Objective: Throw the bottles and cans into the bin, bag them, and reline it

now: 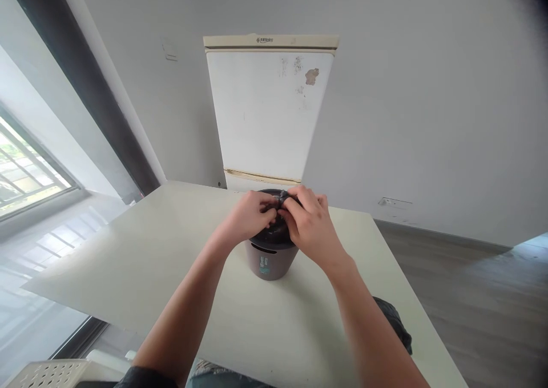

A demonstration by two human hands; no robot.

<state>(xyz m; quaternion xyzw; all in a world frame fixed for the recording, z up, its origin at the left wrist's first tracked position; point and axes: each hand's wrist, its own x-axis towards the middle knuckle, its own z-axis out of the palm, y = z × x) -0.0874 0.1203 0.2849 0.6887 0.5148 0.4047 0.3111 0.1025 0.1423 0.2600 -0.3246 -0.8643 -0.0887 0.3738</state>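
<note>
Fingers (263, 197) of the left hand (252, 212) and right hand (313, 223) are pinched around the gathered top of a black plastic bag (276, 234) in the head view. The bag is held within the mouth of a grey-brown bin (270, 265), set upon a pale worktop (171, 251). Behind the bin, a white refrigerator (269, 108) is seen; to its right, nearer the camera, a black bundle (394, 322) is partly hidden.

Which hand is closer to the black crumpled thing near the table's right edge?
Right. The right hand is above the bin, to the left of the black crumpled thing and farther across the table. The left hand, also above the bin, is farther left and farther away.
</note>
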